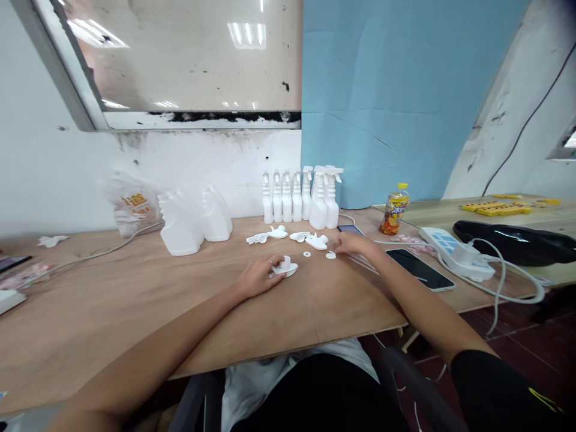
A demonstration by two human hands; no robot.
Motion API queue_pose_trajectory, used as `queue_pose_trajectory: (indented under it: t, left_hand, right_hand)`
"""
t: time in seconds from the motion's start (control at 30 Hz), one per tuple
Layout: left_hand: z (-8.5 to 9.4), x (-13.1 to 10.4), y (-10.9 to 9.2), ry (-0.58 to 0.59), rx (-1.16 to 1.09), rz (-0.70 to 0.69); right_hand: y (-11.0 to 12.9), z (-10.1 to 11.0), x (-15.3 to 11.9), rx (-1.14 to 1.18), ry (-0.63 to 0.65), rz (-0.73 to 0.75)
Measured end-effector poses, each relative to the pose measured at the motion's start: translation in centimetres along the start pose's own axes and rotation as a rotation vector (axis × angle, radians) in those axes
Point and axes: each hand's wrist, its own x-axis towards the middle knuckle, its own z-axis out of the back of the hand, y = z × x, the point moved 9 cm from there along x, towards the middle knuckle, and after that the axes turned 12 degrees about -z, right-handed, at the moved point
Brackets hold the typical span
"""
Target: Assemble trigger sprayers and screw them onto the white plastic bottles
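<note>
My left hand (261,276) rests on the wooden table (288,312), its fingers around a white plastic sprayer part (286,268). Over to the right, my right hand (350,243) reaches down with fingers bent together beside small white discs (330,255); whatever is between its fingertips is too small to make out. A white ring (306,254) lies between the hands. Behind them are more white sprayer parts (316,241) and white trigger pieces (258,238). Thin white tubes (365,264) lie partly under my right hand.
Assembled white spray bottles (318,204) stand at the back, with headless white bottles (180,225) and a plastic bag (134,204) to the left. Rightward are a drink bottle (395,210), a phone (420,270) and a power strip (459,255) with cables.
</note>
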Motion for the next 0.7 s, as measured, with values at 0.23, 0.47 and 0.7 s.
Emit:
queue_pose_trajectory:
  t: [0.23,0.47,0.7]
  left_hand:
    - [-0.2,-0.1,0.2,0.005,-0.016,0.009]
    - [-0.7,0.0,0.9,-0.034,-0.05,0.028]
    - [-0.5,-0.1,0.6,-0.042,-0.048,0.003]
  right_hand:
    - [0.6,0.2,0.8,0.048,-0.112,0.0]
    - [0.2,7.2,-0.7,0.542,-0.496,0.211]
    - [0.9,2.5,0.1,0.203,-0.055,0.249]
